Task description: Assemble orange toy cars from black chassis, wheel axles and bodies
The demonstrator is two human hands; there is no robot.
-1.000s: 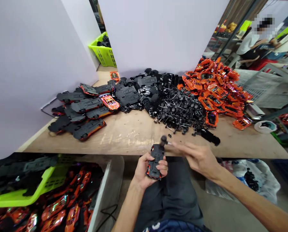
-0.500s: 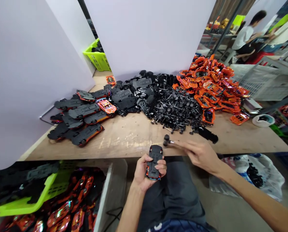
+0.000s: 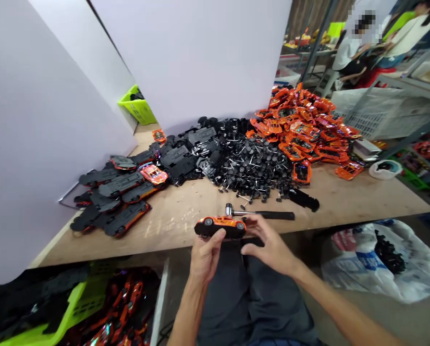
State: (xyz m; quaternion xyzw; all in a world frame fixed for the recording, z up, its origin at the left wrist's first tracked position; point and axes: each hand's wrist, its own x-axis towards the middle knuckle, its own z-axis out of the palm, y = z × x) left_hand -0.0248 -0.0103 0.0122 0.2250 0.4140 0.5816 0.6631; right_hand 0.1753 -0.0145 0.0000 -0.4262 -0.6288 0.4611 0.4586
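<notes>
My left hand (image 3: pixel 205 254) is shut on a small orange toy car (image 3: pixel 220 227), which lies on its side with the orange body showing and a black underside. My right hand (image 3: pixel 268 242) is at the car's right end, its fingers spread and its thumb below, without a clear grip. Just behind the car, a small hammer (image 3: pixel 261 215) with a steel head and black handle lies on the plywood table (image 3: pixel 171 230). Past it rise a heap of black wheel-and-axle sets (image 3: pixel 251 166) and a heap of orange car bodies (image 3: pixel 301 125).
Black car chassis (image 3: pixel 121 190) lie heaped at the table's left, against white partition panels (image 3: pixel 186 57). Below left, a lime-green crate (image 3: pixel 81 298) holds orange cars. A white plastic bag (image 3: pixel 376 264) sits on the floor at right. A seated co-worker (image 3: pixel 351 53) is at the back.
The hammer has left my right hand and lies on the table. The car has turned from underside-up to orange side showing, and my right hand has moved onto its end.
</notes>
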